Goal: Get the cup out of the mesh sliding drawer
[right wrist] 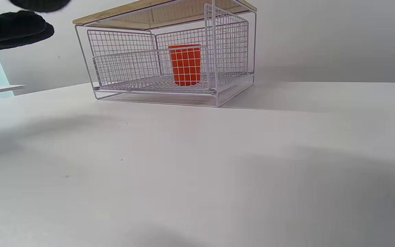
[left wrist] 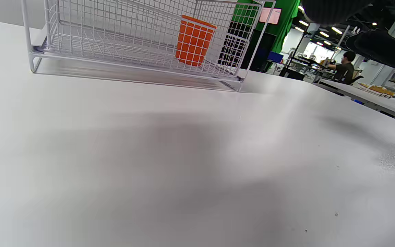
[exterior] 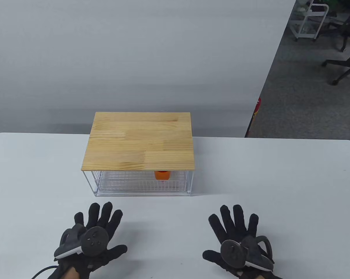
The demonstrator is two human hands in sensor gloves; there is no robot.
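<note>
Under the wooden top (exterior: 140, 139), right of centre in the shut mesh drawer (exterior: 140, 181), stands the orange cup (exterior: 162, 175), upright. Left hand (exterior: 90, 238) and right hand (exterior: 239, 241) lie flat on the white table (exterior: 279, 189) at its near edge, fingers spread, grasping nothing, well apart from the drawer. Judged: nothing begun; next, pull the drawer front toward the near side, then lift the cup. Grey wall behind; office chairs far right

Left hand (exterior: 90, 235): black glove, round dark tracker, black cable, bare wrist skin | Right hand (exterior: 239, 241): black glove, matching tracker, ring-shaped loop
</note>
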